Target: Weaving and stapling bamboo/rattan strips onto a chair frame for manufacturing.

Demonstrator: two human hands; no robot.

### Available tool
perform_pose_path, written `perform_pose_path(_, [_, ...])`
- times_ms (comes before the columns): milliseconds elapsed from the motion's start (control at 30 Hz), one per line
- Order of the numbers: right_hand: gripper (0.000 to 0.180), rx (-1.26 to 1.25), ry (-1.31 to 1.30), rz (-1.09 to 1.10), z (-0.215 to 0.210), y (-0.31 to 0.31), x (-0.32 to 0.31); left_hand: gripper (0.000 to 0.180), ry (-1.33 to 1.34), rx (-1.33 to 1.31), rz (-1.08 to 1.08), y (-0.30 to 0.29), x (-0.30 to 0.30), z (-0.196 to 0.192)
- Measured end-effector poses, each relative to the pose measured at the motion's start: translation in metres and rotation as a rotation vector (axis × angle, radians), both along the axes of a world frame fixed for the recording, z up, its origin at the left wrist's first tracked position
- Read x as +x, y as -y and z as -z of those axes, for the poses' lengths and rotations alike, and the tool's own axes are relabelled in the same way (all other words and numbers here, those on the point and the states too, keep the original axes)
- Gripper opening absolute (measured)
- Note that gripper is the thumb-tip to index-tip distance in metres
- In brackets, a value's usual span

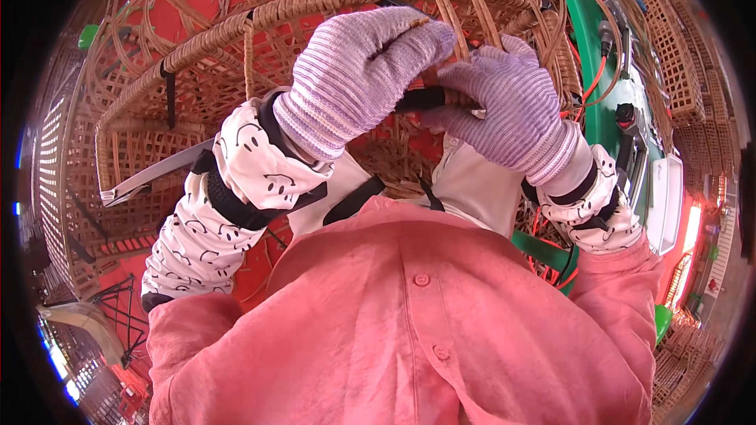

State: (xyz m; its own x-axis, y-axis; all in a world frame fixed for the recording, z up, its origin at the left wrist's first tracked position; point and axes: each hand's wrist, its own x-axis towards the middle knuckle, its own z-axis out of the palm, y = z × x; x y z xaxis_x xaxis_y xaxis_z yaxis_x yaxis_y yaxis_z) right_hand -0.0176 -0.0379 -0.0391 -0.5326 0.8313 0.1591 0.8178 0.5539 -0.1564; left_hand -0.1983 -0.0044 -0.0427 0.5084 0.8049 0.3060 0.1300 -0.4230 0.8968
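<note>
Both hands wear purple-and-white striped knit gloves. My left hand (362,71) is closed, its thumb and fingers pinched together near the basket rim; what they hold is hidden. Close beside it, my right hand (508,106) curls its fingers around the lower ends of flat rattan strips (449,20) that come down over the rim. The large woven rattan basket (315,1) has a thick wrapped rim, which crosses in front of my hands. A short black bar or band (421,100) shows between the gloves; I cannot tell which part it belongs to.
Green bench (598,110) on the right carries tools and cables, with a white tray (668,201) at its near end. Long loose strips (126,24) loop at the left. Woven baskets (677,47) stack at far right. Cut scraps (394,161) litter the red floor.
</note>
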Motion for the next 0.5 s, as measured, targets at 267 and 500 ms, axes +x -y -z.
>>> perform_pose_path(267, [0.027, -0.022, -0.142, -0.103, 0.003, -0.003, 0.01, 0.008, -0.281, 0.62, 0.107, 0.029, -0.009, 0.003])
perform_pose_path(500, [0.044, -0.299, -0.254, -0.055, 0.001, -0.006, 0.007, 0.021, -0.538, 0.906, 0.031, 0.054, -0.011, 0.03])
